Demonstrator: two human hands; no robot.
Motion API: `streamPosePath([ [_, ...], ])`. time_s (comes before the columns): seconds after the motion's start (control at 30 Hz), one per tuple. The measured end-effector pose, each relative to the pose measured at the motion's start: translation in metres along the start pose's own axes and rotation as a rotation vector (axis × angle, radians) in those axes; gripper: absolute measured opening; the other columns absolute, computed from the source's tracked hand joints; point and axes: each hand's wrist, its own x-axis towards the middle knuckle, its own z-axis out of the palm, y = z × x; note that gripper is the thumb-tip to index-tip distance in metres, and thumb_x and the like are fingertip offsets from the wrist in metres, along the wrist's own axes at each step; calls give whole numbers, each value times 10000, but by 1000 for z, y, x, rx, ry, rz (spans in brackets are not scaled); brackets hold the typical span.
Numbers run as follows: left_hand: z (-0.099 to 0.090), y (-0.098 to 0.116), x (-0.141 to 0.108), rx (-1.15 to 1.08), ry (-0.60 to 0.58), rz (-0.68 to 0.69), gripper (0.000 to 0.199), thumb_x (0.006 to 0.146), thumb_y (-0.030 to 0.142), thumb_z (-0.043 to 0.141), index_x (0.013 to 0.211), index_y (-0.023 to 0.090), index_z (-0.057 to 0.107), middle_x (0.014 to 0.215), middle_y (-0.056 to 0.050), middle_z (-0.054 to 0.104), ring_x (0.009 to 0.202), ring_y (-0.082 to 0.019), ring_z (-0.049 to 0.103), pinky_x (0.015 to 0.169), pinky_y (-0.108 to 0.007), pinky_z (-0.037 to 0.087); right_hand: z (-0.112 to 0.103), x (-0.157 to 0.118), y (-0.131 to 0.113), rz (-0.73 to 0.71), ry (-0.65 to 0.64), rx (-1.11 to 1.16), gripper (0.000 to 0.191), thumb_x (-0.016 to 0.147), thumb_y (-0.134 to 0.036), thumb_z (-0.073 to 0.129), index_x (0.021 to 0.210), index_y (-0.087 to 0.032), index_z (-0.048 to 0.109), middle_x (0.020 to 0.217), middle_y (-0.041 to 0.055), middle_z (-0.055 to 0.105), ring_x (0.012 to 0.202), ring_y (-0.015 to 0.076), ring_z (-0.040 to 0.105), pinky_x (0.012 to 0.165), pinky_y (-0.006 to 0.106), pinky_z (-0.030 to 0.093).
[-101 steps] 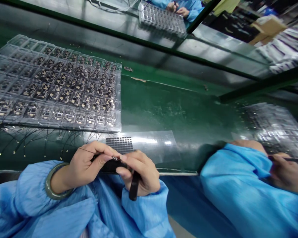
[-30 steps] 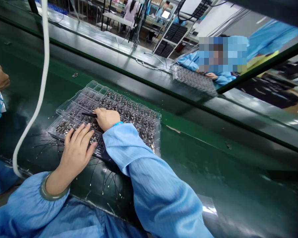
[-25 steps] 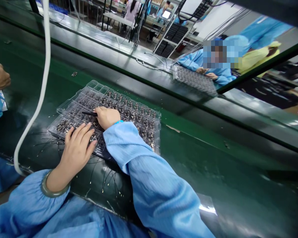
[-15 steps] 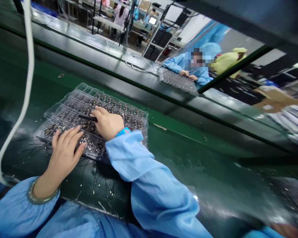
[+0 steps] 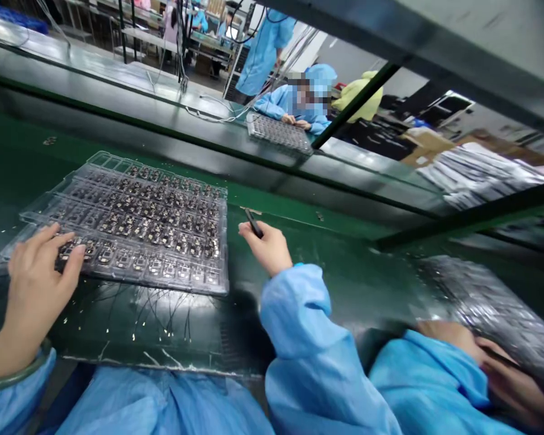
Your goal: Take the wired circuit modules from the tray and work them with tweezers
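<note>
A clear plastic compartment tray [image 5: 224, 266] lies on the green work surface, with many small electronic boards [image 5: 156, 208] in its rows. My left hand [image 5: 43, 281] rests on the tray's near left corner, its fingers spread over the boards there. Right of the tray, my right hand [image 5: 269, 244] is raised clear of it and closed around a slim black stick-like tool [image 5: 254, 223]; its exact kind is not plain. Thin black wires [image 5: 149, 308] with pale tips stick out along the tray's near edge.
At the right, a co-worker's blurred hands [image 5: 494, 356] are beside another clear tray [image 5: 489, 296]. Behind the metal ledge [image 5: 163, 127], a person in blue [image 5: 294, 99] bends over a similar tray [image 5: 278, 133]. A dark metal beam [image 5: 367, 48] crosses the upper right.
My right hand has left the tray and moved right with the black tool. My left hand stays at the tray's left corner. The view has swung right, bringing a co-worker's hands and tray into sight.
</note>
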Motion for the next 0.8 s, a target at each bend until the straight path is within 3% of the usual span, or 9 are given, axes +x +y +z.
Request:
streamPosePath([
  [0.17,10,5,16,105,-110,-41,388,872,384,536,1194,169,567,1399,-167,487,1325,-379,388,1039,-618,306,40,-3,27,82,-134,149,420,797,-557,519,886,-185,693,749,48,705,703,183,646,640,275,457],
  [0.27,16,14,22,124,-197,55,372,887,383,520,1216,213,547,1385,-141,514,1340,-364,373,1045,-673,224,56,1,33,80,-188,248,460,759,-591,552,914,-176,675,757,34,695,722,172,639,662,272,467],
  [0.4,27,12,17,113,-342,211,335,857,374,568,1167,249,557,1306,-113,593,1306,-326,438,1072,-625,221,58,0,38,75,-199,331,464,751,-585,563,946,-174,652,783,26,686,728,170,627,688,289,474],
  [0.5,33,5,12,93,-266,227,225,825,360,600,1029,264,603,1232,-97,645,1264,-305,495,1090,-567,235,56,-4,41,76,-195,367,433,769,-556,558,972,-184,644,816,31,694,756,185,639,717,310,482],
  [0.7,32,10,12,77,-275,203,143,838,366,553,949,293,607,1199,-94,654,1242,-311,513,1057,-547,285,58,-10,41,112,-152,430,373,817,-516,515,1042,-234,606,953,41,713,868,207,663,784,335,498],
  [0.8,30,13,12,16,-292,143,130,847,359,543,927,280,610,1187,-105,648,1242,-332,506,1051,-566,270,58,-13,39,125,-124,442,356,805,-508,537,1035,-246,603,913,26,713,847,202,660,782,327,493],
])
